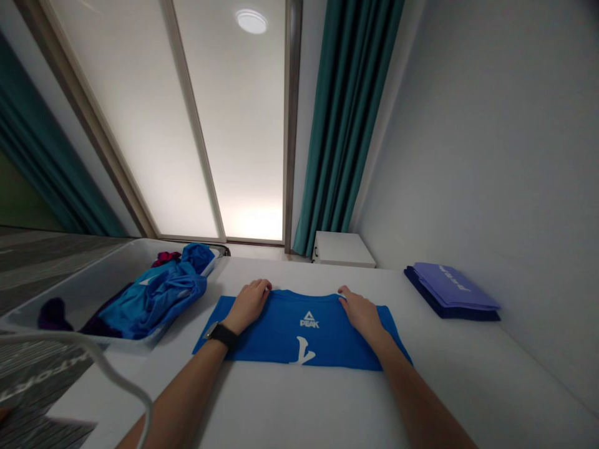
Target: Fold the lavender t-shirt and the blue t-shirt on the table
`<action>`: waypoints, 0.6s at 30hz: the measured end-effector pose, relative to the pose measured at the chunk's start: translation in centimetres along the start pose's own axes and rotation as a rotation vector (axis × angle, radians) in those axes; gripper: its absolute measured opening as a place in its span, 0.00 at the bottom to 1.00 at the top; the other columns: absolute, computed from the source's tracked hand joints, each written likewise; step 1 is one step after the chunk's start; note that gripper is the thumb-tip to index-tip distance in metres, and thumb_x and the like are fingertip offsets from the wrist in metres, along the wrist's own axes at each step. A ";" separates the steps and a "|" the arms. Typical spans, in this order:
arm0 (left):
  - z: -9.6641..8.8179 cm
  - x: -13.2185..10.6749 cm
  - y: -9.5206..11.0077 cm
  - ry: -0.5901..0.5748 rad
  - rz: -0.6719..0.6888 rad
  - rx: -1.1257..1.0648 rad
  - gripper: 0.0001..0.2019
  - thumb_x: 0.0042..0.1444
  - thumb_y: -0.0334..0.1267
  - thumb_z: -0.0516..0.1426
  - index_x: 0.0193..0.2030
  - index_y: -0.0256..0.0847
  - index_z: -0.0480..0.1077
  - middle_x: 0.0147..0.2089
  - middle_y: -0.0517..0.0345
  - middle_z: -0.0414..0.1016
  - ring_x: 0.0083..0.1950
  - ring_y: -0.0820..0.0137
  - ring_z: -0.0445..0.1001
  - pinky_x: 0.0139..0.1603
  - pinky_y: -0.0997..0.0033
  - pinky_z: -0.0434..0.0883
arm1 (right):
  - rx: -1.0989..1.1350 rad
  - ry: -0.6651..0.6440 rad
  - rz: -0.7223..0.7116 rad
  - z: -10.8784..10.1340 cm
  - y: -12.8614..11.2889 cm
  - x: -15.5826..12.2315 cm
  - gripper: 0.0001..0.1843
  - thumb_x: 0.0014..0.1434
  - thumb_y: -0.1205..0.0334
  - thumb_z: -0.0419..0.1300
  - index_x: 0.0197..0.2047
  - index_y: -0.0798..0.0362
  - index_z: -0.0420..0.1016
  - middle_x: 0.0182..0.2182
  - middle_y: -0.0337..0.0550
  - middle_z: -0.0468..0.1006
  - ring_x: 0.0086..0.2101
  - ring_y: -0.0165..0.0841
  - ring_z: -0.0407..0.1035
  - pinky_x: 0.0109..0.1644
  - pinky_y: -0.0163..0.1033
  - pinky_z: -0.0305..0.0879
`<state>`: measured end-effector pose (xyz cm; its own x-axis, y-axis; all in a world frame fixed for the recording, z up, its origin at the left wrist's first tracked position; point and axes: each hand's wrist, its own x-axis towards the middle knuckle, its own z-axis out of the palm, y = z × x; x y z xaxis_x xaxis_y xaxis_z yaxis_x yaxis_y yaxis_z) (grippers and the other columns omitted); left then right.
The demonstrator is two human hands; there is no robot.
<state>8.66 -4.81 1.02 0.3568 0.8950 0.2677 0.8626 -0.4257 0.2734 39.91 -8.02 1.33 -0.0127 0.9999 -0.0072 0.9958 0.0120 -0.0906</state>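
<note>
A blue T-shirt (327,343) with a white PEAK logo lies flat on the white table, folded so that its lower part is out of sight. At the left end of the neckline, my left hand (248,305) has its fingers closed on the collar edge. A dark-banded watch (222,333) is on that wrist. My right hand (362,315) pinches the collar at the other end of the neckline. Both forearms lie across the shirt's outer parts and cover some of the cloth.
To the left stands a translucent bin (100,262) with crumpled blue, dark and red clothes (168,287). Folded purple and navy garments (456,287) are stacked at the right, near the wall. A pale cable (116,374) crosses the lower left. A white cabinet (344,249) stands behind the table (299,405).
</note>
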 end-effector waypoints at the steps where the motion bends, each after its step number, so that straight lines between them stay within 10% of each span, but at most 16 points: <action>1: 0.0 -0.1 -0.1 0.005 -0.001 -0.004 0.09 0.66 0.32 0.45 0.44 0.39 0.66 0.45 0.49 0.74 0.46 0.62 0.73 0.48 0.63 0.66 | 0.007 0.015 -0.008 0.0 0.0 0.0 0.15 0.70 0.57 0.45 0.56 0.45 0.63 0.49 0.45 0.78 0.43 0.40 0.75 0.40 0.38 0.63; 18: 0.3 0.6 -0.6 -0.002 0.025 0.102 0.14 0.68 0.32 0.43 0.48 0.40 0.68 0.47 0.50 0.72 0.44 0.63 0.72 0.50 0.62 0.65 | 0.105 0.039 -0.040 0.5 0.8 0.6 0.17 0.69 0.60 0.45 0.57 0.46 0.65 0.55 0.44 0.74 0.50 0.38 0.71 0.47 0.39 0.64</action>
<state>8.45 -3.93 0.73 0.3795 0.8844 0.2717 0.8852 -0.4325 0.1714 40.61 -7.40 0.76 -0.0464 0.9982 0.0373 0.9797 0.0527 -0.1936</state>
